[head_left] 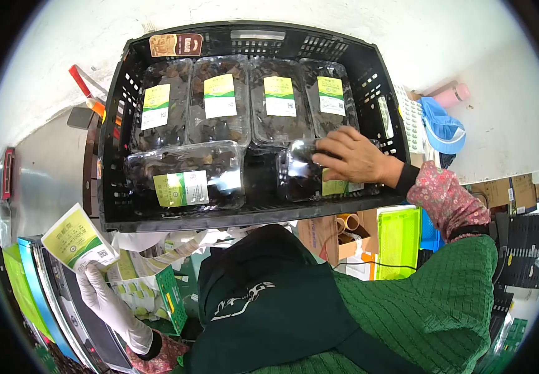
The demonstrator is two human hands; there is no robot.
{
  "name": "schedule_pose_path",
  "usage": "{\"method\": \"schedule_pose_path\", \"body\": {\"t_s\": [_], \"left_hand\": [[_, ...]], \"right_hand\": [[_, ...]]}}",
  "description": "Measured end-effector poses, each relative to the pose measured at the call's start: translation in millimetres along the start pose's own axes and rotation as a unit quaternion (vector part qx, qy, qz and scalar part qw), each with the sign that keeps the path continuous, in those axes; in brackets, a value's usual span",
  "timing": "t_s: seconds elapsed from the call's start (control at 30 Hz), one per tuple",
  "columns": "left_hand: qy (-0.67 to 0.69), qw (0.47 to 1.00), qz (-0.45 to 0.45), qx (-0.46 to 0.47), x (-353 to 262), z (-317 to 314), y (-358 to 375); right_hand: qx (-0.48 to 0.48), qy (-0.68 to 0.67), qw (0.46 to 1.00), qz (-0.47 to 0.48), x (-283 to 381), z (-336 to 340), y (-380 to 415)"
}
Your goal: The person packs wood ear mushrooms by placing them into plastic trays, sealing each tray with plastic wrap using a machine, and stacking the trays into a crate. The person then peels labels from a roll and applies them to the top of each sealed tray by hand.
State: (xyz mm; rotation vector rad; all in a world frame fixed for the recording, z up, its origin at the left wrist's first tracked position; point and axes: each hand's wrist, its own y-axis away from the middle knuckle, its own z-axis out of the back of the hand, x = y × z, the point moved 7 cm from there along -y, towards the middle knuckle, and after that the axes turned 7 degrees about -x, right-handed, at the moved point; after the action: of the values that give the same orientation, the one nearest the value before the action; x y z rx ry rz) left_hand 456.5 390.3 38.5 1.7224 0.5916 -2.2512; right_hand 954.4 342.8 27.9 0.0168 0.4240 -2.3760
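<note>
My left hand [104,302], in a white glove, pinches the lower edge of a yellow, green and white label [77,238] at the lower left. My bare right hand [358,157] rests with its fingers apart on the lid of a clear plastic box [295,169] of dark dried food, partly covering its label. That box lies sideways at the front right of a black plastic crate [263,218]. To its left lies another labelled box [219,181], with a gap between them. Several upright labelled boxes [219,128] form the back row.
A green basket [168,299] with stacked labels stands below the crate, near my left arm. At the left are red-handled tools [80,81]. A blue cap [444,128] and a pink bottle [453,95] lie at the right. Lower right stands a lime-green crate [399,240].
</note>
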Motion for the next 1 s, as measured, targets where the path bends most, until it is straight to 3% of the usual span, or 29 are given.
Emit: {"method": "schedule_pose_path", "body": {"t_s": [0.03,0.13,0.17,0.27,0.37,0.47,0.57,0.6,0.67,0.7,0.73,0.8,0.83,0.87,0.9,1.0], "left_hand": [[0.006,1.000,0.020,0.010,-2.3,-5.5,4.9],[-0.010,0.998,0.066,0.018,-8.8,-22.3,19.8],[-0.002,0.997,0.077,0.022,-15.6,-33.2,26.7],[0.037,0.991,0.108,0.069,-5.1,-45.5,39.0],[0.069,0.982,0.133,0.118,-11.6,-64.2,53.5],[0.121,0.963,0.145,0.191,-12.8,-83.4,69.8],[0.150,0.954,0.123,0.230,-20.2,-89.2,80.5],[0.106,0.957,0.094,0.253,-16.0,-83.9,80.7],[0.102,0.973,0.087,0.188,-21.6,-69.9,71.4],[0.162,0.975,0.028,0.149,-24.1,-61.5,63.1],[0.216,0.964,0.078,0.133,-17.0,-51.4,56.9],[0.314,0.944,0.070,0.074,-29.1,-35.6,48.5],[0.276,0.954,0.079,0.086,-22.8,-27.4,49.4],[0.238,0.962,0.088,0.099,-15.7,-19.9,50.3],[0.248,0.967,0.048,0.025,-17.9,-9.9,45.0],[0.285,0.955,0.081,-0.031,-7.8,12.5,27.2]], "right_hand": [[0.034,-0.009,0.999,-0.025,-2.2,-4.7,6.8],[0.061,-0.044,0.994,0.085,23.4,-12.9,9.7],[0.105,-0.050,0.991,0.059,15.7,-21.2,9.8],[0.090,0.054,0.994,-0.018,-9.8,-10.8,-20.5],[-0.046,-0.097,0.990,-0.096,-13.8,13.7,-85.1],[-0.127,-0.379,0.907,-0.135,25.3,24.5,-154.4],[-0.113,-0.492,0.854,-0.127,79.3,35.9,-213.3],[-0.147,-0.486,0.856,-0.098,92.2,38.8,-228.0],[-0.172,-0.479,0.858,-0.060,114.0,35.0,-251.1],[-0.176,-0.444,0.878,-0.025,127.1,38.9,-260.9],[-0.185,-0.422,0.887,0.018,140.7,41.2,-268.4],[-0.190,-0.400,0.893,0.076,167.6,40.5,-281.8],[-0.202,-0.383,0.896,0.097,179.3,41.7,-288.9],[-0.201,-0.381,0.897,0.102,187.9,41.4,-296.7],[-0.200,-0.378,0.898,0.107,195.5,41.3,-304.7],[-0.157,-0.364,0.914,0.086,207.4,31.0,-321.0]]}}
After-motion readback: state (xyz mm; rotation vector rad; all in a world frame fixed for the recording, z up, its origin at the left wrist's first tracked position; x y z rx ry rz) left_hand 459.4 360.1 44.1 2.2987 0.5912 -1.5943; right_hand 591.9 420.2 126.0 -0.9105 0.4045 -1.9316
